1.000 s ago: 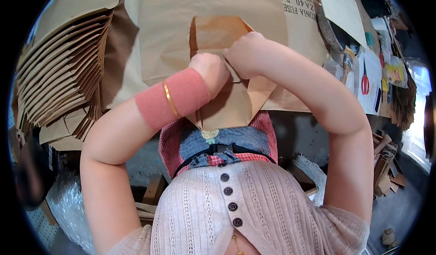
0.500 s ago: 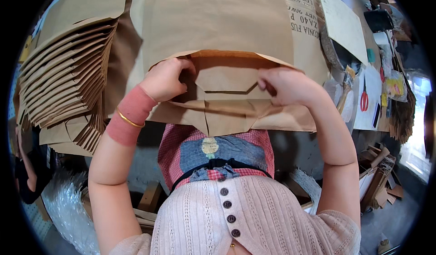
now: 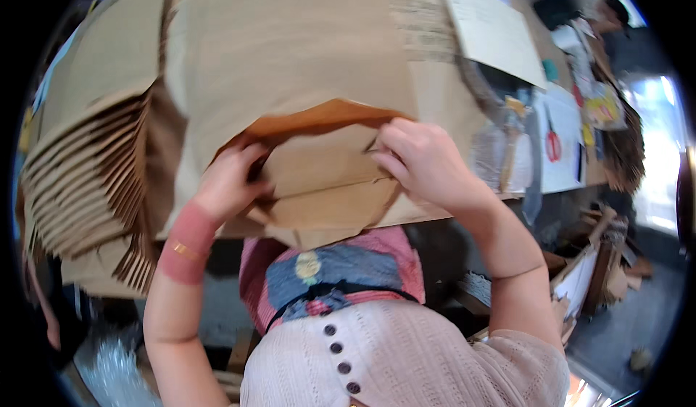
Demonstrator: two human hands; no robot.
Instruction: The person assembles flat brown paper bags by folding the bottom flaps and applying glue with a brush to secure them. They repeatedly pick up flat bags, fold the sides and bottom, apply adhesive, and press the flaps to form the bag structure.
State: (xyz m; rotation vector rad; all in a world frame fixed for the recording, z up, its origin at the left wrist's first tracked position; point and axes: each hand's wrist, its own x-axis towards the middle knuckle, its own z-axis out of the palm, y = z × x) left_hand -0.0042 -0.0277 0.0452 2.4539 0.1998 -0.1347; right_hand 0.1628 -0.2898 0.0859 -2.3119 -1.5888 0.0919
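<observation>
A large brown paper bag (image 3: 304,51) lies flat on the table, its near end spread apart into a wide mouth with folded flaps. At the left corner of that mouth my left hand (image 3: 230,178) grips the paper edge, the fingers curled inside and partly hidden. My right hand (image 3: 417,153) pinches the right side of the mouth between thumb and fingers. Between both hands the inner flap (image 3: 319,164) shows a straight crease, and the near flap hangs toward the table's front edge. The picture is somewhat blurred.
Several folded brown paper bags (image 3: 80,182) are fanned in a stack at the left. Toward the right lie a white board (image 3: 493,30), red-handled scissors (image 3: 554,146) on a white sheet, and plastic packages. Cardboard scraps (image 3: 602,262) stand on the floor at the right.
The whole view has shifted, so the table appears farther left. The mouth's far edge now rises in a peak, and both hands have moved lower, with the right hand closer to the left.
</observation>
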